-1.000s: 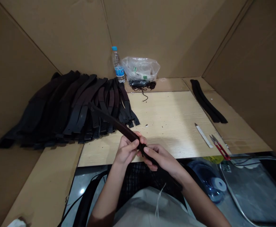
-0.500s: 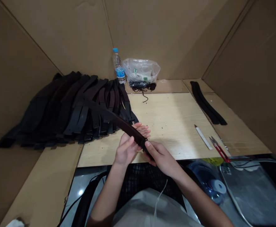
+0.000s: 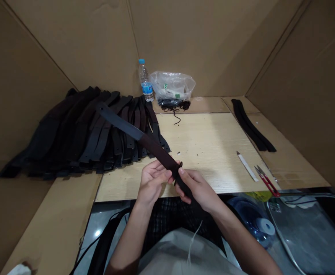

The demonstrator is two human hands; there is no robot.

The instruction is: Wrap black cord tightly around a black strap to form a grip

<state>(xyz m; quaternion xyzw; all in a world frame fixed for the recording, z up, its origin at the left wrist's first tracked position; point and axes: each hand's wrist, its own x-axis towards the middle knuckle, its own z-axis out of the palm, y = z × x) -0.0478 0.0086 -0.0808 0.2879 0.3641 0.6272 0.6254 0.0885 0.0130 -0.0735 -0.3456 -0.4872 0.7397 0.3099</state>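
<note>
A long dark brown leather strap (image 3: pixel 144 142) slants from upper left down toward my lap, held above the near edge of the light wooden table (image 3: pixel 210 141). My left hand (image 3: pixel 153 181) pinches it from the left with curled fingers. My right hand (image 3: pixel 197 187) grips it from the right, thumb on top. The strap's near end is hidden under my right hand. A small dark loop sits where my thumbs meet.
A large pile of dark straps (image 3: pixel 78 130) covers the table's left. At the back stand a water bottle (image 3: pixel 145 81) and a clear plastic bag (image 3: pixel 171 86) with black cord. Two black strips (image 3: pixel 250 124), a white tool (image 3: pixel 247 165) and red snips (image 3: pixel 266 179) lie right. Cardboard walls surround.
The strap's far end has lifted higher over the pile. My left fingers, spread half a second ago, have closed on the strap again. Both hands have shifted slightly.
</note>
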